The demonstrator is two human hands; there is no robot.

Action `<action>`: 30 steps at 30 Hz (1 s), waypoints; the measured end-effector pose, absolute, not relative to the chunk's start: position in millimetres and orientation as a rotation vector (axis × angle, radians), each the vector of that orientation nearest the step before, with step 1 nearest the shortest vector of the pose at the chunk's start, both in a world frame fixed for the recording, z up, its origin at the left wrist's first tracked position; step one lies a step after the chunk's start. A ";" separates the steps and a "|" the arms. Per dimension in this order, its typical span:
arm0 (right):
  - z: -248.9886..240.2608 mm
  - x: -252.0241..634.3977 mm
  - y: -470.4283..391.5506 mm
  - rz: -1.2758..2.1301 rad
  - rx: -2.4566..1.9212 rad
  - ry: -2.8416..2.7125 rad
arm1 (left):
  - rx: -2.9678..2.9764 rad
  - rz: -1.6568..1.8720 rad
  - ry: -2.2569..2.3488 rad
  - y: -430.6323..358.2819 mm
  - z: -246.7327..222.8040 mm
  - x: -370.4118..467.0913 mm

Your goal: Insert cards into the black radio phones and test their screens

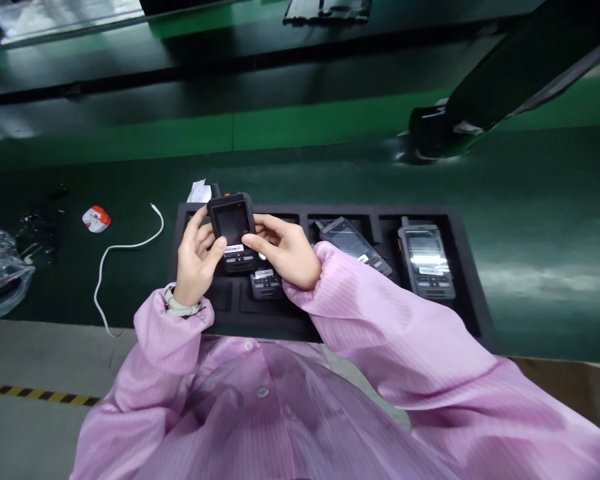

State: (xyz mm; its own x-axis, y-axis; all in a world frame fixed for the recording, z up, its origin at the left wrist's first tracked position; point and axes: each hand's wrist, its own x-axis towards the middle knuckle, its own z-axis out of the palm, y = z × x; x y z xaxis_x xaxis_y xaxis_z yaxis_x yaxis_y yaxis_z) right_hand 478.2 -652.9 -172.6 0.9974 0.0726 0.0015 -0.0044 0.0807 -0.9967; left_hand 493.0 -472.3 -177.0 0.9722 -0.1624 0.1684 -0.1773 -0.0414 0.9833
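Observation:
A black handheld radio (231, 223) with a dark screen and a stubby antenna is held upright between both hands, above the left part of a black foam tray (473, 293). My left hand (196, 257) grips its left side, thumb near the lower screen edge. On its right side my right hand (285, 250) holds it, thumb by the white label. Beneath, a second radio (267, 285) lies in the tray, partly hidden by my right hand. Another radio (353, 241) rests tilted in a middle compartment, and one more (427, 260) lies in the right compartment.
A white cable (103, 267) curls on the green table (540, 240) left of the tray. An orange-and-white item (97, 219), dark cords (40, 227) and a clear plastic bag (0, 273) lie farther left. A dark post (445, 130) stands at the back right.

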 end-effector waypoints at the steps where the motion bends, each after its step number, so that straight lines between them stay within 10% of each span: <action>1: -173.0 478.2 -652.3 0.073 -1.472 -0.038 | 1.593 -0.007 -0.240 -471.6 -178.4 493.4; 30: -181.4 477.6 -657.4 0.255 -1.496 -0.139 | 1.566 -0.020 -0.061 -467.7 -185.2 491.5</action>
